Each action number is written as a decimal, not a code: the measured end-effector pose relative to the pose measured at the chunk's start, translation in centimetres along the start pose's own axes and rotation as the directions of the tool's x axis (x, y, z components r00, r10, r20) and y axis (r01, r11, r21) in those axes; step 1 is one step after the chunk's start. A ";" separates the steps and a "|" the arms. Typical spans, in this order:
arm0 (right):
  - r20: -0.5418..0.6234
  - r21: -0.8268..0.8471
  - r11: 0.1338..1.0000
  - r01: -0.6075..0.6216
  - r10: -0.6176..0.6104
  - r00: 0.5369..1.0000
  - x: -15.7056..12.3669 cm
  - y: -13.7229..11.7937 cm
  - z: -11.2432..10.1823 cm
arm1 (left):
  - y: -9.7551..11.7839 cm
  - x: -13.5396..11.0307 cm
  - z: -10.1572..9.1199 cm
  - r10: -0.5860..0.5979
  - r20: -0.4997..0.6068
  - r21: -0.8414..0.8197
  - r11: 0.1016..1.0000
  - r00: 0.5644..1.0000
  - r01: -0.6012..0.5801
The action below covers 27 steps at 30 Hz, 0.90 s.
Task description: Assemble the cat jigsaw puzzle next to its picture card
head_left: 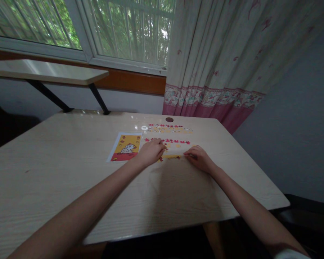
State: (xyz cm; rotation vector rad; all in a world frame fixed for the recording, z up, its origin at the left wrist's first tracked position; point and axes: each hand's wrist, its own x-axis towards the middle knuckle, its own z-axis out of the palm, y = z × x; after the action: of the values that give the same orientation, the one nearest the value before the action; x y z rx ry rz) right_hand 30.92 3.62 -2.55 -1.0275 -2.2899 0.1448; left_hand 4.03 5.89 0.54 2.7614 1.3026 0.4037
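Small jigsaw puzzle pieces lie in rows on the pale wooden table. My left hand (pixel 151 152) rests over the left end of the nearer rows, its fingers curled together beside small red and yellow pieces; what lies between the fingertips is hidden. Across from it, my right hand (pixel 201 158) has thumb and fingers drawn together at the right end of a yellow strip of pieces (pixel 172 156). Whether a piece is in that pinch is too small to tell. A row of red pieces (pixel 175 141) sits just beyond both hands. Left of them is a picture sheet (pixel 126 145) showing a white cartoon animal on yellow and red.
Farther back, more red pieces (pixel 166 125) and a row of mixed white and yellow pieces (pixel 172 130) lie near a round hole (pixel 169 119) in the table (pixel 70 172). A raised shelf (pixel 51 72) stands at the back left. Behind hangs a floral curtain (pixel 205 72) beside the window.
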 end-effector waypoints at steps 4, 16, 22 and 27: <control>-0.004 0.006 1.000 -0.002 0.002 1.000 0.0 -0.1 0.0 | 0.3 0.6 0.5 0.045 -0.006 -0.010 0.999 0.999 -0.045; -0.007 0.004 1.000 0.006 -0.006 1.000 0.1 -0.1 0.0 | 1.2 2.7 -1.0 -0.063 0.122 -0.019 0.998 0.991 0.066; -0.008 0.005 1.000 0.003 -0.003 1.000 0.1 -0.3 -0.2 | 0.7 3.7 -0.3 -0.080 0.144 -0.082 0.992 0.986 0.093; -0.012 0.000 1.000 0.006 -0.006 1.000 0.1 -0.2 -0.1 | 0.1 3.8 0.5 -0.068 0.136 -0.188 0.978 0.988 0.094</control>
State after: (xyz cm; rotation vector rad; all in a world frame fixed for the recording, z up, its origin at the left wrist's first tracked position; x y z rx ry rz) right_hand 30.78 3.55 -2.38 -1.0191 -2.2819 0.1361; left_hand 6.57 8.80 0.86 2.5200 1.2673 0.3222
